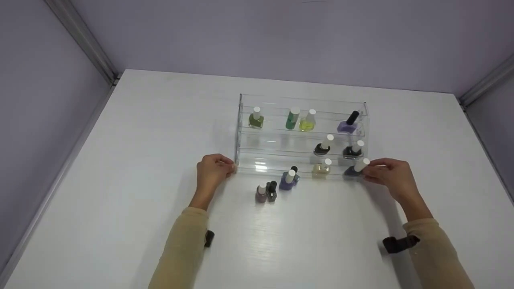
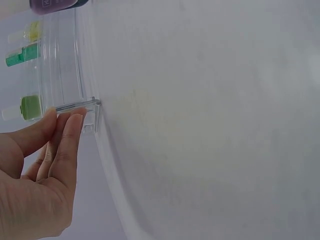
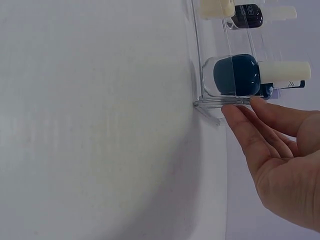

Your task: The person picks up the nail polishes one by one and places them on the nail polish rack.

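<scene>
A clear acrylic nail polish rack (image 1: 277, 153) stands on the table with polish bottles on its tiers. My left hand (image 1: 215, 170) grips its left front corner, thumb and fingertips at the side panel in the left wrist view. At the opposite end, my right hand (image 1: 389, 176) holds the right side panel by its front corner, beside a dark blue nail polish (image 3: 237, 75) with a white cap. A cream nail polish (image 1: 321, 167) shares that lowest tier. Two dark bottles, one a black nail polish (image 1: 322, 149), stand on the tier above.
Higher up stand a green bottle (image 1: 256, 120), a teal bottle (image 1: 292, 119), a yellow bottle (image 1: 307, 124) and a tilted purple bottle (image 1: 347, 127). On the white table (image 1: 120, 160) before the rack are a mauve bottle (image 1: 261, 196), a black-capped bottle (image 1: 272, 192) and purple polish (image 1: 286, 184).
</scene>
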`<state>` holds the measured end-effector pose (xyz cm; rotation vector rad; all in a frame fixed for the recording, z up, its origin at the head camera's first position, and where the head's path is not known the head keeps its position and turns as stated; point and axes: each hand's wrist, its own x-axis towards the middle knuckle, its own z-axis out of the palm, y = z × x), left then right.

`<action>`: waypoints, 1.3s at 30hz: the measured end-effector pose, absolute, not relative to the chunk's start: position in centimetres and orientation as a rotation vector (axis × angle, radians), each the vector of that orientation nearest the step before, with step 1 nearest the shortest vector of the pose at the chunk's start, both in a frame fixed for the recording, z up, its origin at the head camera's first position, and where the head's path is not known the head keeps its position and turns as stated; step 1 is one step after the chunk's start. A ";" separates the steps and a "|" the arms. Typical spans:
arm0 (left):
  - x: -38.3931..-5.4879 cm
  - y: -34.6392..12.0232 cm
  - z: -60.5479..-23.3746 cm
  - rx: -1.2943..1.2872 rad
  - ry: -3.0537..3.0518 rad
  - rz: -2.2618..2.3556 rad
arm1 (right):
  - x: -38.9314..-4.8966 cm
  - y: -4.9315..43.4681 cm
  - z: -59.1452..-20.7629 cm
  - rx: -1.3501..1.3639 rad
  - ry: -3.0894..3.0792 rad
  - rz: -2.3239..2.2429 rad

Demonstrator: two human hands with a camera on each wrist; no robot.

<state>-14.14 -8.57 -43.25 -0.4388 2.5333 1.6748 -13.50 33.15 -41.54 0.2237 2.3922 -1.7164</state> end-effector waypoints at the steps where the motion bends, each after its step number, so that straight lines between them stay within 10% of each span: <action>1: -14.2 -8.6 -43.2 -0.440 2.536 1.671 | -13.5 33.1 -41.5 0.228 2.393 -1.715; 39: -14.0 -8.6 -43.3 -0.400 2.595 1.643 | -13.8 33.3 -41.3 0.240 2.380 -1.652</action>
